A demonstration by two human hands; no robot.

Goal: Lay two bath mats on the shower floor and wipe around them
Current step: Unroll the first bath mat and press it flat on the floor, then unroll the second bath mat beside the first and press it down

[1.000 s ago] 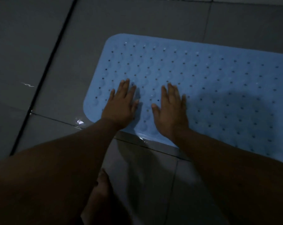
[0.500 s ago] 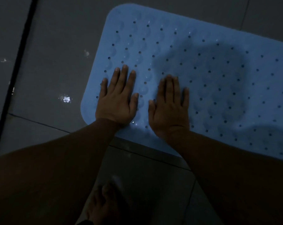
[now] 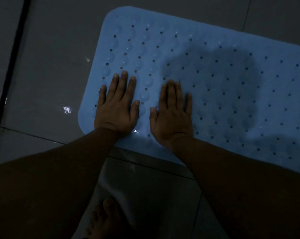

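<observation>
— Dark grey floor tiles, dimly lit, with a wet glint left of the hands. Where's the mat?

— Blue bath mat lies flat under both palms. Left hand presses near its left end, fingers spread, gripping nothing.

— And the other?

— Right hand just beside it, also flat and empty. A bare foot shows below the wrists.

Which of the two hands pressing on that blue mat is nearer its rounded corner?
The left hand. It lies flat beside the short curved end of the blue perforated rubber bath mat, while the right hand rests further in, towards the mat's middle.
</observation>
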